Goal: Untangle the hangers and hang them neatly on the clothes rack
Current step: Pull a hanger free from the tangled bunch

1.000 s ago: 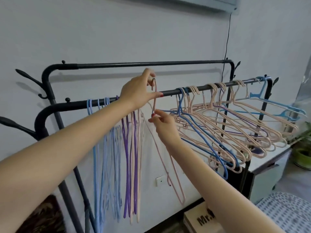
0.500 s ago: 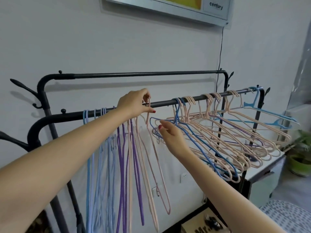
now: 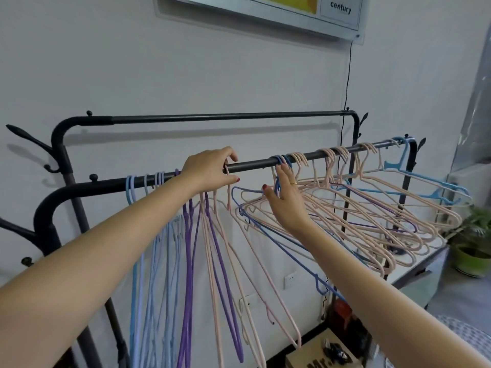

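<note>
A black clothes rack has a front rail (image 3: pixel 255 163) and a higher back rail (image 3: pixel 212 118). On the rail's left part, blue (image 3: pixel 134 248), purple (image 3: pixel 188 261) and pink hangers (image 3: pixel 212 261) hang straight down. My left hand (image 3: pixel 210 168) rests on the rail, pinching the hook of a pink hanger (image 3: pixel 265 282) that hangs from it. To the right, a tangled bunch of pink, blue and purple hangers (image 3: pixel 372 208) juts out sideways from the rail. My right hand (image 3: pixel 285 200) grips a dark blue hanger (image 3: pixel 292 251) at the near end of that bunch.
A white cabinet (image 3: pixel 414 269) stands under the tangled bunch. A potted plant (image 3: pixel 475 251) is at the far right. A cardboard box (image 3: pixel 321 354) sits on the floor below. Coat hooks (image 3: pixel 26 136) stick out at the rack's left end. A framed panel (image 3: pixel 292 11) hangs on the wall.
The pink hanger went from held in both hands to hooked over the rail under my left hand. My right hand let go of it and moved right to the tangled bunch.
</note>
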